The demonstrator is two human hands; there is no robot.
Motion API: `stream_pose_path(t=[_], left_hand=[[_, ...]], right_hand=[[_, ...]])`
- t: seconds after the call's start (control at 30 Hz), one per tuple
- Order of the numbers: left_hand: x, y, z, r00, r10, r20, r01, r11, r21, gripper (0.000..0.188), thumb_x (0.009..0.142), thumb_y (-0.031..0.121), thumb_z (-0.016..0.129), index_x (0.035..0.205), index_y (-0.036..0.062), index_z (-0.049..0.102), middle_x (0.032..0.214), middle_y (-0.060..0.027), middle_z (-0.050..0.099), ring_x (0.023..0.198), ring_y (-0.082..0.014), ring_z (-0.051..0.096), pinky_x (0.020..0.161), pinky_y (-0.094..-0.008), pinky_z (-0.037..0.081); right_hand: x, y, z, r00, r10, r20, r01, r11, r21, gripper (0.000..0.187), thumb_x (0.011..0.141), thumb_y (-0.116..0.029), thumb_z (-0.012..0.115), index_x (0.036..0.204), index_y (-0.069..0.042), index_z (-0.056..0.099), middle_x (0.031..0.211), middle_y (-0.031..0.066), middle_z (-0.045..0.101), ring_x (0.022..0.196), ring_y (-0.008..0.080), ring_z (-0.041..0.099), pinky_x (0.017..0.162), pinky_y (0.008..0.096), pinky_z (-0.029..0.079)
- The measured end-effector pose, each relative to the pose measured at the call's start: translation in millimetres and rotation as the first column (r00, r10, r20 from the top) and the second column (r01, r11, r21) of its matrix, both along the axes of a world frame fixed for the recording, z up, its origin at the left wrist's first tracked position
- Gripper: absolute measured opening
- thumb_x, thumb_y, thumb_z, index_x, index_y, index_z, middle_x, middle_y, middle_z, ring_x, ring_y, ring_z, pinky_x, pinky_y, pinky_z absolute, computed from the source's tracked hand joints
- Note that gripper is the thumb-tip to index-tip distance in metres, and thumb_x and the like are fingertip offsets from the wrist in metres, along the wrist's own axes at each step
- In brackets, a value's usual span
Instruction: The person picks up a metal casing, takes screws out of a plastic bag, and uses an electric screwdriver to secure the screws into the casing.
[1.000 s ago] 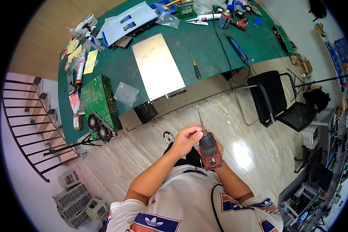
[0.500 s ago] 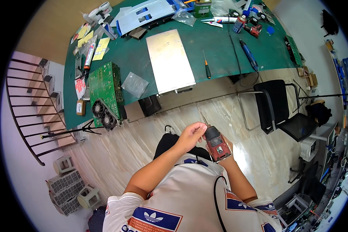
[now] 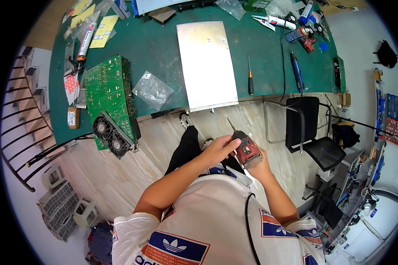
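Head view: left, a board at the near side of the table, probably for easy reach; mid, a case, underside hidden. Nearer, off the table, left hand clamped on the nose of the drill, seemingly for steadying. Right hand wrapped around its right side, apparently bearing weight; cannot tell trigger-finger placing.

Red/blk pwr drill, slim bit ptg up-left, held midair.
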State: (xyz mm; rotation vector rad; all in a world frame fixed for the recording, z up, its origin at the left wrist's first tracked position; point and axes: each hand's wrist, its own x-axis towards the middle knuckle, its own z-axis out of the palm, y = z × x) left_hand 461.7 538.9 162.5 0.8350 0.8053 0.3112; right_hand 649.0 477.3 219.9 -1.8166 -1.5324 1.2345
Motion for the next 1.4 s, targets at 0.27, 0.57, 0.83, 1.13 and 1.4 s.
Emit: stream_pose_path(t=[0.27,0.57,0.83,1.13,1.4], left_hand=[[3,46,-39,0.999,0.030,-0.026,-0.031,0.999,-0.026,0.066,0.097,0.064,0.053,0.099,-0.0010,0.066,0.088,-0.0104,0.069,0.077,-0.0163,0.068,0.064,-0.0311,0.054],[7,64,-53,1.000,0.017,0.002,-0.017,0.996,-0.089,0.062,0.102,0.061,0.047,0.109,0.0015,0.064,0.096,-0.0067,0.069,0.083,-0.0140,0.065,0.066,-0.0275,0.052],[13,66,-68,0.999,0.052,0.013,-0.050,0.990,-0.133,0.072,0.096,0.068,0.048,0.109,-0.0002,0.065,0.093,-0.0080,0.068,0.079,-0.0158,0.066,0.066,-0.0309,0.054],[15,70,-72,0.999,0.053,-0.006,-0.054,0.992,-0.118,0.073,0.096,0.069,0.049,0.103,-0.0012,0.067,0.086,-0.0079,0.067,0.077,-0.0151,0.064,0.066,-0.0311,0.053],[5,80,-62,0.998,0.054,0.026,-0.051,0.995,-0.084,0.062,0.103,0.059,0.043,0.112,0.0015,0.064,0.095,-0.0057,0.067,0.085,-0.0131,0.064,0.068,-0.0278,0.052]], right_hand=[[-9,60,-17,0.997,-0.012,0.071,0.021,0.992,-0.127,0.051,0.075,-0.007,0.080,0.123,-0.003,0.065,0.100,0.0104,0.075,0.089,0.0212,0.073,0.081,0.0334,0.056],[2,85,-35,0.993,0.056,0.100,-0.037,0.983,-0.182,0.050,0.075,-0.009,0.080,0.123,-0.003,0.064,0.100,0.0131,0.074,0.091,0.0259,0.074,0.081,0.0346,0.056],[7,100,-38,0.986,0.111,0.121,-0.079,0.968,-0.238,0.053,0.076,-0.009,0.080,0.126,-0.004,0.064,0.102,0.0131,0.075,0.093,0.0263,0.074,0.083,0.0349,0.056],[4,102,-35,0.996,0.045,0.078,-0.020,0.957,-0.290,0.041,0.077,-0.008,0.080,0.115,-0.004,0.067,0.098,0.0112,0.075,0.089,0.0234,0.073,0.080,0.0344,0.056],[-18,122,-27,0.984,-0.177,0.007,0.159,0.865,-0.475,0.035,0.078,-0.009,0.082,0.109,-0.004,0.067,0.098,0.0101,0.075,0.082,0.0212,0.073,0.076,0.0336,0.056]])
